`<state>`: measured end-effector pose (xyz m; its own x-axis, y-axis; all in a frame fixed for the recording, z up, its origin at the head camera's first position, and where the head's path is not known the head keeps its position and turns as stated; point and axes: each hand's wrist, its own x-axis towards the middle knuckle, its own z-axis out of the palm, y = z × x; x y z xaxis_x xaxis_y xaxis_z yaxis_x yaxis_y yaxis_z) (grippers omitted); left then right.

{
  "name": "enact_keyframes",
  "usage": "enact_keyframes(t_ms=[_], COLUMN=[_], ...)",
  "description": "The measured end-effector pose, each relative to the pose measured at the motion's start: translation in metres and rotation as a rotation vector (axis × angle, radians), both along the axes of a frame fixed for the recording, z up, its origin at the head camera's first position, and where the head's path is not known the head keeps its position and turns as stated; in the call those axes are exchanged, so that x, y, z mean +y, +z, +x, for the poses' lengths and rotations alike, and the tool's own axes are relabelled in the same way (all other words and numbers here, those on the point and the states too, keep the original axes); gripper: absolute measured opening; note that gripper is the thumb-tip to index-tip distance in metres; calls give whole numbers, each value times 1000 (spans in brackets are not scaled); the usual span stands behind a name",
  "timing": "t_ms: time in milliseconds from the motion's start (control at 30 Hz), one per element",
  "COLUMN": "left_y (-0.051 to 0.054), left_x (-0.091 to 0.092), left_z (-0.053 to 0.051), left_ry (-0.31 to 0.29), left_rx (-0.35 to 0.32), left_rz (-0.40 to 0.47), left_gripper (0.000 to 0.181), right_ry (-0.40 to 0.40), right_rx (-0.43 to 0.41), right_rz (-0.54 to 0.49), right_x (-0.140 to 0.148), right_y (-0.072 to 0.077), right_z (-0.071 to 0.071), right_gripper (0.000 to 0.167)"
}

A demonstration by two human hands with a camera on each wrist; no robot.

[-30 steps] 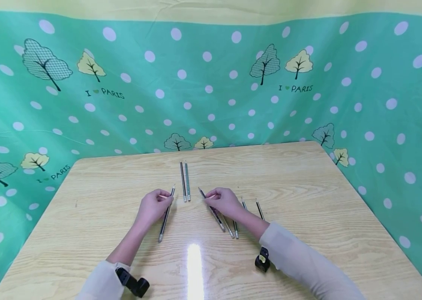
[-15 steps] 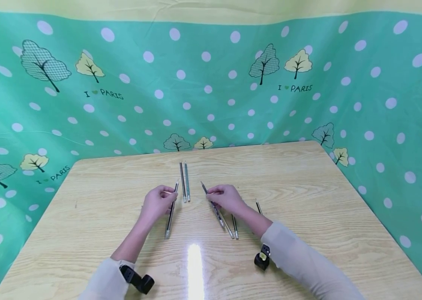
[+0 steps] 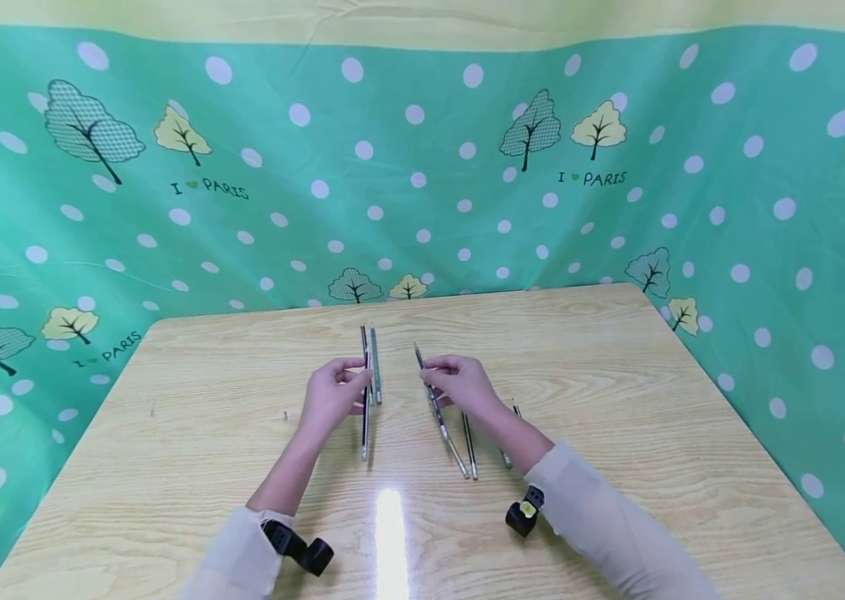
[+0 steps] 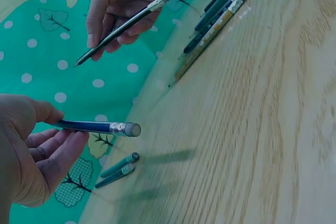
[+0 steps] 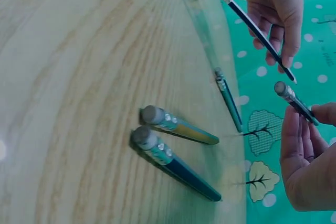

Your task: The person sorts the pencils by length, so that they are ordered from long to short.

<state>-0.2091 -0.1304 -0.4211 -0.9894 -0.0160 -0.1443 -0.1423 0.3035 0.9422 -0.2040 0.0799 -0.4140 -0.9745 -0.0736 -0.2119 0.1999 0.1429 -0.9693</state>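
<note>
My left hand (image 3: 336,392) pinches a dark striped pencil (image 3: 366,433) between thumb and fingers, point away from me. In the left wrist view this pencil (image 4: 94,126) looks blue, its metal band and grey eraser toward the camera. My right hand (image 3: 463,383) pinches another dark pencil (image 3: 437,414), tilted with its tip to the upper left. Both pencils are raised off the table, as the wrist views show. Behind the left hand lie a dark pencil (image 3: 363,335) and a green pencil (image 3: 376,367), side by side; the held pencil partly covers the dark one.
Below the right hand, a yellowish pencil (image 3: 458,457) and a black pencil (image 3: 471,446) lie on the wooden table (image 3: 190,467). More pencil ends, one striped pencil (image 3: 517,408) among them, show around the right forearm. A green dotted cloth (image 3: 422,167) hangs behind the table.
My left hand has moved right and away from me with its pencil, reaching beside the two lying pencils. The right hand has shifted slightly right and farther away, its pencil standing more lengthwise.
</note>
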Motion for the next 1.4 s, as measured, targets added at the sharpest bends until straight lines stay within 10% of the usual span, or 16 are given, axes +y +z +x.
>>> enact_keyframes(t_ms=[467, 1067, 1400], left_y=[6, 6, 4], left_x=[28, 47, 53], left_z=[-4, 0, 1], left_ry=[41, 50, 51], left_rx=[10, 36, 32], left_rz=[148, 219, 231], left_gripper=[34, 31, 30], right_ry=[-2, -72, -76], right_rx=[6, 21, 26], right_rz=[-14, -66, -73], right_x=[4, 7, 6], right_y=[31, 25, -6], right_z=[16, 16, 2], right_gripper=[29, 29, 32])
